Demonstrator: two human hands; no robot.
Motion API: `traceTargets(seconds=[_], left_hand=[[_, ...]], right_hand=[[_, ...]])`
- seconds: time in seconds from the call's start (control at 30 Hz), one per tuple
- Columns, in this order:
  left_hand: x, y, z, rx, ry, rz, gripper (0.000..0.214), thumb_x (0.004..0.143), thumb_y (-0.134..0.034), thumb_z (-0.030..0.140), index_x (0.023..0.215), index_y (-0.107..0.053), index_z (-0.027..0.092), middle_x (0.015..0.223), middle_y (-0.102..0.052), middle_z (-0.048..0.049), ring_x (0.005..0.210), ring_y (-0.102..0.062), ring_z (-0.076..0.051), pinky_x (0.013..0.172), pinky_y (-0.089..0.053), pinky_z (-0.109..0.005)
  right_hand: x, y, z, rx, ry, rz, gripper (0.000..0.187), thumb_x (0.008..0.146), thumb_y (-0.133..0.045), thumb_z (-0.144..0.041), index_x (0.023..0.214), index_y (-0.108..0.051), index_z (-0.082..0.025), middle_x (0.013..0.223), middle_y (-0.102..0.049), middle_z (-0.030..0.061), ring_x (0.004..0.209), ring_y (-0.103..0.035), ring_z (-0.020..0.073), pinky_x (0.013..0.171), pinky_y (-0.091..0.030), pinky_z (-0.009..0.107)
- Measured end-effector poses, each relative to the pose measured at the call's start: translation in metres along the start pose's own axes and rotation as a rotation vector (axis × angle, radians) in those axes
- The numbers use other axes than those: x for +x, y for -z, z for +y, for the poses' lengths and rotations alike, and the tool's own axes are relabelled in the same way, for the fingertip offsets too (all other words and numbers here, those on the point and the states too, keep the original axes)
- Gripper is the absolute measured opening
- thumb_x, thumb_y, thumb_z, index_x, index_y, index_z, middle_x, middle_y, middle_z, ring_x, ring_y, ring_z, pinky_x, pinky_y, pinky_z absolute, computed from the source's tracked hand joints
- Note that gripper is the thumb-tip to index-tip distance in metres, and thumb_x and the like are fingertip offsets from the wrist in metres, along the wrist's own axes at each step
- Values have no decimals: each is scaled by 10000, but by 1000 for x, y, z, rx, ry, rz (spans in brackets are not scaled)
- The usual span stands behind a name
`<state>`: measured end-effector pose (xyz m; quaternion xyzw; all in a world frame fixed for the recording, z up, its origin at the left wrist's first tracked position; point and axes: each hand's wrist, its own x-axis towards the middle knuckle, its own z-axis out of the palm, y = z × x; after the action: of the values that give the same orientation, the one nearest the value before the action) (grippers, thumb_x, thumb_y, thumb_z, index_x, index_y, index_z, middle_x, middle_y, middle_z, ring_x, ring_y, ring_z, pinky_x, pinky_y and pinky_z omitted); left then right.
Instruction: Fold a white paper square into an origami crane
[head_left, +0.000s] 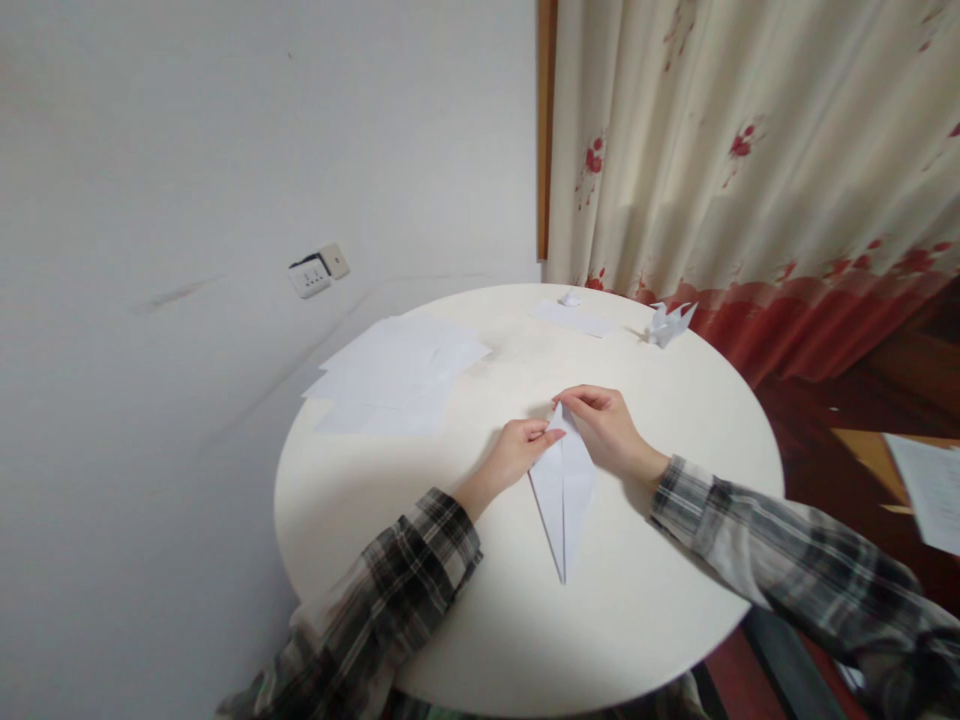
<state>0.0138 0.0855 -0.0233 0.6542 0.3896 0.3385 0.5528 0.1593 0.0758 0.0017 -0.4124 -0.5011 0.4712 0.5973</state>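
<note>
A folded white sheet of paper (566, 490), shaped like a long kite with a seam down its middle, is held above or against the tabletop. Its narrow point faces me. My left hand (519, 448) grips the left edge near the far end, thumb lying on top of the paper. At the far tip, my right hand (604, 418) pinches the paper between thumb and fingers. The fingers beneath the paper are hidden.
The round white table (360, 560) stands against the wall. Loose white sheets (390, 360) lie at its far left. Farther back are a paper slip (574, 319), a small folded paper piece (570, 299) and a paper crane (667, 325). A floral curtain (675, 150) hangs behind.
</note>
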Motion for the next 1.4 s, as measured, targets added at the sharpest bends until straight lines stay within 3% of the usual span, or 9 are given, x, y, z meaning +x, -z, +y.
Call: traceTargets(seconds=[0.2, 0.47, 0.77, 0.9, 1.1, 1.4], left_hand=[[1, 1, -4, 23, -18, 7, 341, 711, -586, 457, 652, -602, 122, 557, -503, 21, 499, -443, -97, 460, -288, -206], [3, -1, -1, -58, -49, 18, 398, 699, -599, 516, 723, -629, 119, 631, -578, -12, 554, -494, -115, 518, -355, -222], [-3, -2, 12, -171, 12, 120, 408, 637, -651, 526, 615, -619, 120, 552, -537, 9, 493, -435, -83, 470, -297, -205], [-6, -1, 16, -243, 49, 153, 395, 607, -685, 507, 676, -651, 119, 580, -564, 0, 521, -470, -95, 503, -336, -209], [-8, 3, 17, -232, 67, 144, 393, 640, -667, 485, 733, -668, 103, 577, -540, 2, 490, -422, -78, 469, -284, -205], [-9, 5, 12, -223, 94, 213, 338, 665, -655, 424, 737, -672, 94, 586, -551, -11, 513, -448, -92, 496, -299, -220]], right_hand=[[-1, -1, -4, -62, -7, 11, 153, 647, -646, -302, 666, -681, -154, 647, -638, 25, 583, -520, 122, 537, -378, 247], [0, -1, 3, -85, -7, 6, 151, 657, -619, -287, 651, -659, -141, 608, -602, 4, 543, -484, 103, 504, -352, 235], [4, 6, 14, -70, -67, -142, 220, 648, -662, -359, 688, -598, -153, 582, -522, -29, 529, -436, 84, 495, -318, 221], [6, 11, 19, -109, -86, -156, 235, 654, -667, -369, 659, -575, -153, 557, -501, -32, 511, -424, 83, 490, -313, 225], [5, 12, 17, -99, -86, -148, 230, 672, -662, -366, 698, -587, -150, 610, -536, -14, 547, -457, 92, 518, -338, 232], [4, 17, 16, -191, -149, -292, 241, 681, -642, -357, 624, -533, -150, 567, -488, -28, 504, -410, 75, 481, -291, 222]])
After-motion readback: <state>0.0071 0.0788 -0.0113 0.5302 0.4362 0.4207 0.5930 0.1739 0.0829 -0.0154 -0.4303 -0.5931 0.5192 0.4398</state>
